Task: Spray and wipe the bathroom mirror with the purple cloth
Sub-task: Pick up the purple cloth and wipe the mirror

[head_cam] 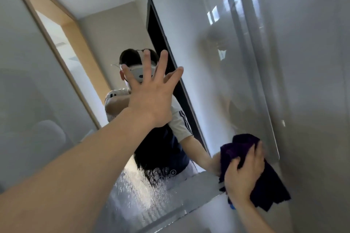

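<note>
The bathroom mirror (56, 85) fills the left and middle of the head view, with spray droplets (140, 189) wet on its lower part. My left hand (149, 91) is raised in front of the glass with fingers spread straight; whether it touches the glass I cannot tell. My right hand (244, 174) grips the bunched purple cloth (265, 181) against the mirror's lower right corner, where it meets the wall. No spray bottle is clearly seen; a small blue object (232, 204) peeks out below my right wrist.
A glossy grey tiled wall (303, 62) rises on the right. The mirror reflects a person, a wooden door frame (62, 43), a dark panel edge (166, 47) and a toilet (47, 134). A ledge (189, 213) runs under the mirror.
</note>
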A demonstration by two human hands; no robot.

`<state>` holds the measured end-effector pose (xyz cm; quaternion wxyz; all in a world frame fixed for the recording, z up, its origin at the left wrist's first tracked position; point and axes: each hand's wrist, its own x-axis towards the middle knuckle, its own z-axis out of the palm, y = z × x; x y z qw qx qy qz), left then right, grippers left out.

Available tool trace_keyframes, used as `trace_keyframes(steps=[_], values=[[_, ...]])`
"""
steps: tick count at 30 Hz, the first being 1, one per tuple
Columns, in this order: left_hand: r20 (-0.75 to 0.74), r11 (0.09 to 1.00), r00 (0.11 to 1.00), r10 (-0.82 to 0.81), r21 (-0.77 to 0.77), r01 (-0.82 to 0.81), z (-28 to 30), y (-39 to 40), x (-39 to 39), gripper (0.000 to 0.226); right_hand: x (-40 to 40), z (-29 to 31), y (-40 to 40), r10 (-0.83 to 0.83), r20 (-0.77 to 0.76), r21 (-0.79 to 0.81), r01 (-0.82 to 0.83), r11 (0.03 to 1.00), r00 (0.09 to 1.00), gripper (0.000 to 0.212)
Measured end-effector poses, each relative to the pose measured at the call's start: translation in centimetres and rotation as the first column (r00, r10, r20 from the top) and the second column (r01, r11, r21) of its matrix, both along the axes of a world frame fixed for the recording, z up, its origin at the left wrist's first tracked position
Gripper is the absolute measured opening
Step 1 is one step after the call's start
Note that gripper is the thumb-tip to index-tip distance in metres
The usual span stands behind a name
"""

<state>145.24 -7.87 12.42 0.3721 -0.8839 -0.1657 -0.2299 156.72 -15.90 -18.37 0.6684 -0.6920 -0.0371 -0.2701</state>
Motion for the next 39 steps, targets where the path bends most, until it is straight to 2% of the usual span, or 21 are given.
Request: trace_keyframes(steps=[2,4,5,7,9,10,12,14,15,18,21,24,27,29,32,33,36,39], values=[[0.002,1.000,1.000,-0.003,0.005,0.003,0.0,-0.1,0.1,0.110,-3.0,0.0,1.9,0.047,0.067,-0.114,-0.040,0.993,0.997,0.069],[0.008,1.000,1.000,-0.004,0.004,0.004,0.0,-0.1,0.1,0.111,-6.1,-0.9,4.0,0.146,0.267,-0.325,-0.053,0.944,0.953,0.070],[0.012,1.000,1.000,-0.002,0.000,0.002,0.0,0.0,0.1,0.112,-7.4,-1.6,5.0,0.227,0.413,-0.451,-0.019,0.892,0.882,0.072],[0.002,1.000,1.000,0.010,-0.009,-0.010,0.0,-0.2,-0.1,0.112,-9.3,-2.9,6.6,0.434,0.652,-0.655,0.173,0.736,0.622,0.071],[-0.021,0.999,0.999,0.026,-0.024,-0.026,0.0,-0.5,-0.3,0.111,-10.0,-3.3,7.3,0.624,0.680,-0.731,0.416,0.541,0.384,0.061],[-0.027,0.999,0.999,0.036,-0.025,-0.037,0.0,-0.6,-0.4,0.111,-10.1,-3.0,7.6,0.684,0.664,-0.719,0.509,0.473,0.302,0.054],[-0.028,0.999,0.998,0.049,-0.011,-0.050,0.1,-0.7,-0.6,0.111,-10.0,-1.7,8.1,0.755,0.614,-0.726,0.541,0.425,0.231,0.042],[-0.033,0.999,0.999,0.036,-0.004,-0.036,0.3,-0.7,-1.0,0.110,-9.9,0.3,7.9,0.820,0.521,-0.766,0.554,0.327,0.237,0.039],[-0.053,1.000,0.998,0.024,0.002,-0.024,0.4,-0.6,-1.4,0.108,-9.7,1.7,7.6,0.817,0.518,-0.773,0.549,0.319,0.255,0.042],[-0.117,0.999,0.993,-0.009,0.037,0.013,0.7,0.7,-3.7,0.101,-8.5,5.4,6.4,0.739,0.602,-0.778,0.431,0.458,0.302,0.059],[-0.057,0.999,0.998,0.013,0.041,-0.011,0.4,2.9,-7.7,0.105,-8.5,7.0,5.6,0.709,0.597,-0.797,0.384,0.467,0.376,0.067],[0.006,0.993,0.994,0.109,0.036,-0.109,-1.1,5.1,-11.6,0.116,-10.1,6.0,6.4,0.679,0.566,-0.823,0.264,0.504,0.468,0.074],[0.000,0.976,0.976,0.216,-0.039,-0.216,-2.4,6.6,-12.8,0.128,-11.8,3.9,7.5,0.650,0.533,-0.835,0.209,0.510,0.542,0.093],[-0.007,0.970,0.973,0.232,-0.068,-0.232,-2.7,6.9,-12.6,0.132,-12.1,1.9,7.8,0.683,0.527,-0.848,0.262,0.460,0.506,0.102],[-0.017,0.975,0.978,0.210,-0.071,-0.210,-2.7,6.9,-12.4,0.133,-11.3,-1.7,7.4,0.781,0.497,-0.845,0.415,0.337,0.378,0.101],[-0.010,0.977,0.979,0.202,-0.068,-0.202,-2.8,7.1,-12.5,0.133,-11.0,-2.6,7.2,0.797,0.481,-0.843,0.443,0.305,0.365,0.102],[0.004,0.977,0.980,0.198,-0.082,-0.197,-2.7,7.4,-12.6,0.131,-10.0,-3.6,6.7,0.814,0.455,-0.840,0.478,0.258,0.361,0.116],[0.003,0.976,0.980,0.200,-0.090,-0.199,-2.5,7.3,-12.4,0.132,-8.9,-2.7,6.0,0.843,0.475,-0.785,0.554,0.277,0.252,0.115]])
